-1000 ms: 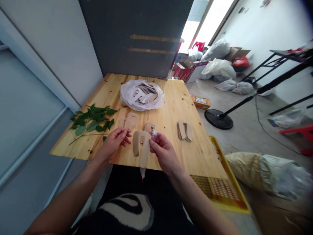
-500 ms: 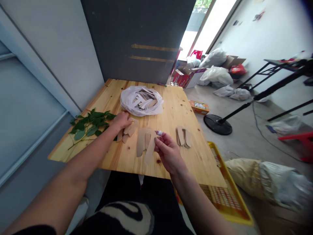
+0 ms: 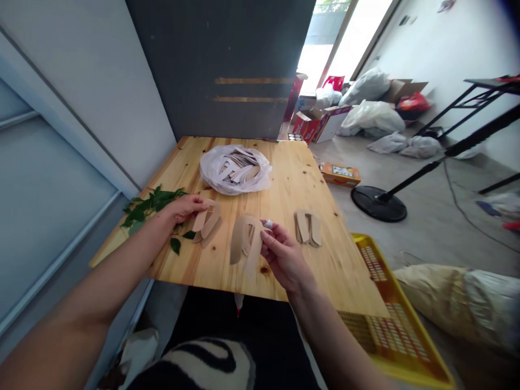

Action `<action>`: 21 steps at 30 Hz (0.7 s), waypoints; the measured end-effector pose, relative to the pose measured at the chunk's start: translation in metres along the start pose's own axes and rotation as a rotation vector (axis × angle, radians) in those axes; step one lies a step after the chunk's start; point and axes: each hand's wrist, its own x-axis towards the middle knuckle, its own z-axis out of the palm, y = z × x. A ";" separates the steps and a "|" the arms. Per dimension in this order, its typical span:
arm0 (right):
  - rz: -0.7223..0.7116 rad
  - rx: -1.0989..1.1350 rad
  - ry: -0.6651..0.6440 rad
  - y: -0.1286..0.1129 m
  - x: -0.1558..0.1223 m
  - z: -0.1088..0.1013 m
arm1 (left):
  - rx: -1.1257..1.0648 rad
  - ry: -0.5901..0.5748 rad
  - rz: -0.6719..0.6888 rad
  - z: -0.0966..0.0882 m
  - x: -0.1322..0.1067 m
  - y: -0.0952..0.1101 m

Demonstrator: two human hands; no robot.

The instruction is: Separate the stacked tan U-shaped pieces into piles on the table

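My left hand (image 3: pixel 187 208) is closed, its fingertips pinching the top of a beige U-shaped cardboard piece (image 3: pixel 212 223) above the left part of the tabletop. In front of me, my right hand (image 3: pixel 285 253) pinches another arch-shaped cardboard piece (image 3: pixel 239 244) by its right side, with thumb on top. Its two legs point towards me, and more cardboard shows through its gap. A white wrap covers one right fingertip. To the right of that hand lies a small stack of the same cutouts (image 3: pixel 303 227). Green leafy sprigs (image 3: pixel 150 206) lie partly behind my left hand.
A white plastic bag (image 3: pixel 207 170) full of similar cutouts sits at the back of the wooden table (image 3: pixel 292 179). A yellow crate (image 3: pixel 406 330) stands by the right edge. Beyond are a black stand base (image 3: pixel 378 203), an orange box (image 3: pixel 340 173) and bags.
My left hand has moved left and slightly towards me, lifting a U-shaped cardboard piece from its place beside the leaves. My right hand keeps its piece, now tilted a little differently. The view has shifted slightly.
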 end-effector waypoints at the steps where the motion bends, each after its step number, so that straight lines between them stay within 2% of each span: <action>1: 0.006 0.002 -0.003 0.001 0.000 0.000 | 0.039 0.007 -0.017 0.003 -0.003 -0.003; 7: -0.037 -0.011 -0.015 0.003 0.000 0.000 | 0.284 0.121 -0.005 0.025 -0.008 -0.006; 12: -0.091 -0.037 0.000 0.005 -0.001 -0.002 | 0.272 0.133 0.005 0.033 -0.008 0.000; 15: -0.108 -0.047 -0.002 0.004 -0.003 -0.003 | 0.158 0.149 0.008 0.034 -0.018 0.007; 17: -0.106 -0.040 -0.010 0.001 -0.006 -0.003 | 0.053 0.120 0.015 0.034 -0.030 0.014; 19: -0.084 -0.026 -0.042 -0.006 -0.010 0.001 | -0.159 0.076 0.007 0.032 -0.048 0.020; 21: -0.053 -0.017 -0.103 -0.012 -0.015 0.008 | -0.491 0.052 -0.024 0.033 -0.070 0.025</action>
